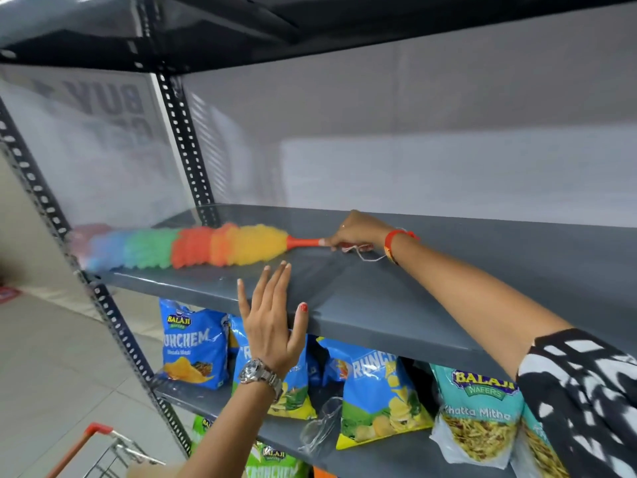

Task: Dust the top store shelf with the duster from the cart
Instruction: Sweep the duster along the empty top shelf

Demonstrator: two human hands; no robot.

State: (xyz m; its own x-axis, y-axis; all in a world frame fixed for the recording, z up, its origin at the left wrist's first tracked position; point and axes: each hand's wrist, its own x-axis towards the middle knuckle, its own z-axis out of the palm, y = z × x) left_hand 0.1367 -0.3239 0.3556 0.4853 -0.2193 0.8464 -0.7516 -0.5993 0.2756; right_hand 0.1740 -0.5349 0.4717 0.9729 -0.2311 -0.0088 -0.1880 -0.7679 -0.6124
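A rainbow-coloured fluffy duster (193, 248) lies along the grey top shelf (448, 270), its head reaching the shelf's left end. My right hand (358, 231) grips its orange handle on the shelf surface; a white loop of string hangs from the handle's end. My left hand (270, 322) is held flat with fingers spread against the shelf's front edge, holding nothing. A watch sits on that wrist.
Below the top shelf, blue snack bags (194, 346) and a teal wafer bag (479, 412) stand on a lower shelf. A perforated metal upright (113, 326) frames the left side. The cart's orange handle (93, 432) shows at the bottom left. Another shelf (241, 32) hangs overhead.
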